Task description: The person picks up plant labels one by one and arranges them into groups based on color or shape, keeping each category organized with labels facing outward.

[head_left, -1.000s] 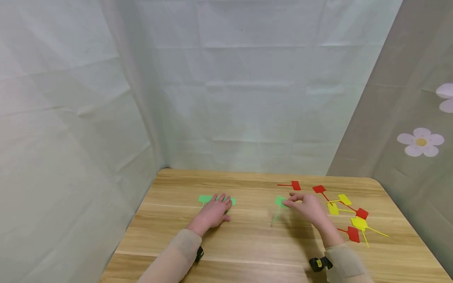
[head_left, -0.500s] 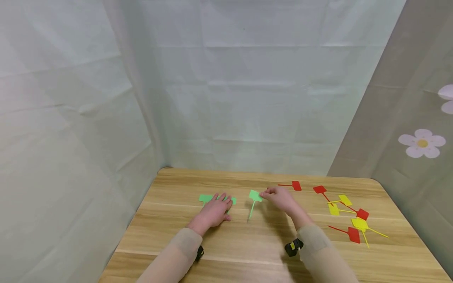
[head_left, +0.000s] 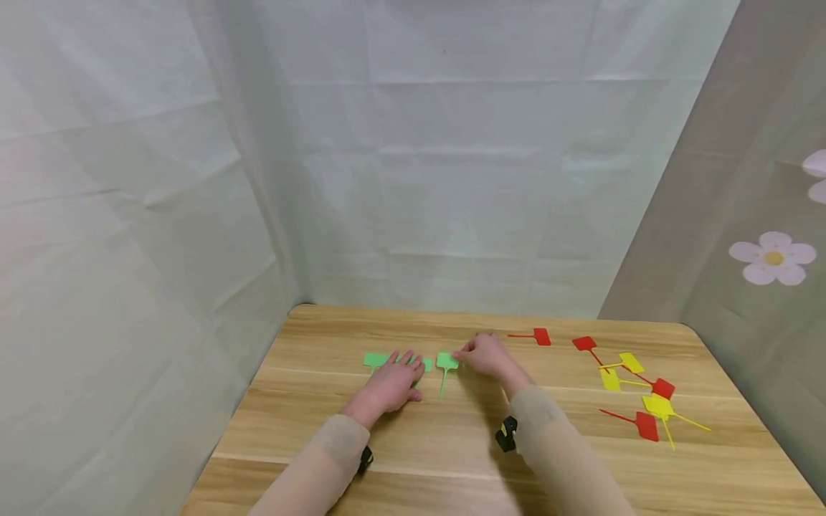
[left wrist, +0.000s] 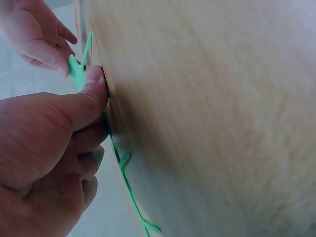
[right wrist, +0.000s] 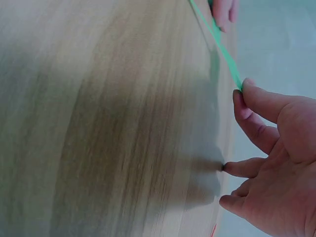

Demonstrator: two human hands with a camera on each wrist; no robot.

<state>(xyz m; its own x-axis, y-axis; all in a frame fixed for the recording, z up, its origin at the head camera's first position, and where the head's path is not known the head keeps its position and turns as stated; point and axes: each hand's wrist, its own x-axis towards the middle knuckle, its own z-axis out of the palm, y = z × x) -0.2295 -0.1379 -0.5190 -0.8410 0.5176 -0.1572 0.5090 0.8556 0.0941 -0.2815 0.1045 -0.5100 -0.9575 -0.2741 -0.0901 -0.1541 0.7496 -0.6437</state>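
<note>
My right hand (head_left: 488, 356) pinches the right edge of a green cable tie tag (head_left: 447, 360) between thumb and fingertips. That tag's thin tail points toward me, and the right wrist view shows the tag's flat head (right wrist: 230, 65) edge-on, tilted off the wood. To its left, my left hand (head_left: 389, 383) rests with spread fingers on a row of green cable tie tags (head_left: 375, 360). Their heads stick out on both sides of the fingers; the part beneath the hand is hidden. Green tails show below the left hand (left wrist: 49, 143) in the left wrist view.
On the right of the wooden table (head_left: 413, 444) lie several red tags (head_left: 647, 426) and yellow tags (head_left: 657, 405), some overlapping. One red tag (head_left: 541, 337) lies apart near the back edge. Pale cloth (head_left: 452, 179) hangs behind and at both sides.
My right hand has moved left with the green tag, bringing it close to the row under my left hand, and the tag's tail has swung more upright. The left hand stayed put.
</note>
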